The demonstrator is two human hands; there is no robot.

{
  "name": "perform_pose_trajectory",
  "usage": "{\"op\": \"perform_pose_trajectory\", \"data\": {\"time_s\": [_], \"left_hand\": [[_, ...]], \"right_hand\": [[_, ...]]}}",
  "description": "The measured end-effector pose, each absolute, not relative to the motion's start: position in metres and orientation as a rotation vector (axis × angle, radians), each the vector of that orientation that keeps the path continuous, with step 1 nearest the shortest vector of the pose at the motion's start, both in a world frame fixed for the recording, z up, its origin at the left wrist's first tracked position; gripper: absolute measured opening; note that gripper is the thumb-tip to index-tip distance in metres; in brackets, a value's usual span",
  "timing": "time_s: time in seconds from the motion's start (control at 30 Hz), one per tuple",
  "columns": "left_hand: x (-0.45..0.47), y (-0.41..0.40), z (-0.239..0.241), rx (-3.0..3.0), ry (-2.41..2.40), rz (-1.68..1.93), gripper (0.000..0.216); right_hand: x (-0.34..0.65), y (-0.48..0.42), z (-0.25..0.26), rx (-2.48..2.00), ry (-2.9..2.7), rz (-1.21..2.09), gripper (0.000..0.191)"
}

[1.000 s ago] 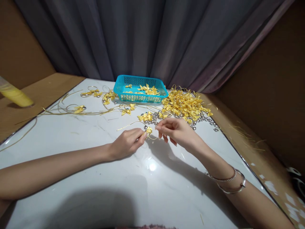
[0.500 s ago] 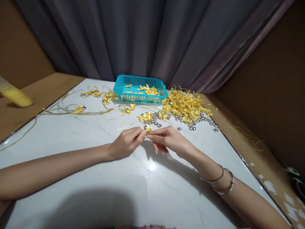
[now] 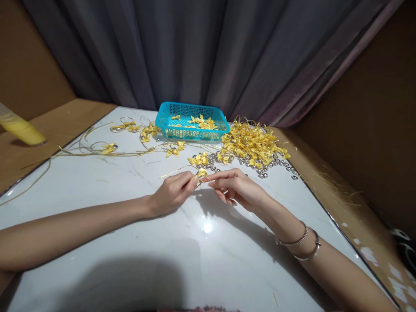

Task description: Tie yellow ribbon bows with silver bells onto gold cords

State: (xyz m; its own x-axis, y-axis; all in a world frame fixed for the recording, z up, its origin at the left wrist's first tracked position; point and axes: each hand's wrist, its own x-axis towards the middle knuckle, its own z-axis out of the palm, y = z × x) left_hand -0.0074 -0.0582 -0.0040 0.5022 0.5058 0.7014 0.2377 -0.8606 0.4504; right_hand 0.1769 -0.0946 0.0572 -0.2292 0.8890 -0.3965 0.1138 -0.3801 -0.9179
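Note:
My left hand [image 3: 175, 190] pinches a small yellow ribbon bow [image 3: 202, 172] between thumb and fingertips, a little above the white tabletop. A thin gold cord [image 3: 177, 170] trails from the bow toward the left. My right hand [image 3: 243, 187] is close on the other side, its index finger reaching to the bow. Between its thumb and index finger a short stretch of cord seems to be held; the exact grip is small and partly hidden. Its other fingers curl loosely below. Silver teardrop-shaped beads [image 3: 212, 161] lie just beyond the hands.
A blue plastic basket [image 3: 195, 135] holding yellow bows stands at the back. To its right is a heap of yellow bows with gold cords [image 3: 250, 141]. Long gold cords [image 3: 130, 154] and several bows stretch across the left. A yellow roll [image 3: 22, 130] lies at far left.
My right hand has shifted slightly right, its thumb drawing away from the bow and a bit of cord showing between. My left hand stays in place holding the bow.

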Motion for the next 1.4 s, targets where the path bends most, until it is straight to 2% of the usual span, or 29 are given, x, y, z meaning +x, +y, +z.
{"op": "perform_pose_trajectory", "data": {"time_s": [0.13, 0.33, 0.4, 0.7, 1.0, 1.4], "left_hand": [[-0.008, -0.058, -0.005, 2.451, 0.634, 1.269, 0.023], [-0.008, -0.059, -0.005, 2.44, 0.612, 1.241, 0.02], [-0.008, -0.059, -0.004, 2.439, 0.606, 1.232, 0.021], [-0.008, -0.059, -0.006, 2.434, 0.649, 1.253, 0.023], [-0.007, -0.059, -0.004, 2.428, 0.623, 1.255, 0.021], [-0.007, -0.058, -0.003, 2.442, 0.623, 1.245, 0.023]], "right_hand": [[0.176, -0.098, 0.063, -1.428, -1.442, 1.441, 0.028], [0.174, -0.105, 0.066, -1.297, -2.005, 0.674, 0.033], [0.174, -0.107, 0.067, -1.215, -2.075, 0.557, 0.034], [0.174, -0.101, 0.063, -1.444, -1.869, 0.864, 0.015], [0.169, -0.099, 0.056, -1.534, -1.849, 1.22, 0.016], [0.17, -0.099, 0.061, -1.492, -1.602, 1.345, 0.014]]}}
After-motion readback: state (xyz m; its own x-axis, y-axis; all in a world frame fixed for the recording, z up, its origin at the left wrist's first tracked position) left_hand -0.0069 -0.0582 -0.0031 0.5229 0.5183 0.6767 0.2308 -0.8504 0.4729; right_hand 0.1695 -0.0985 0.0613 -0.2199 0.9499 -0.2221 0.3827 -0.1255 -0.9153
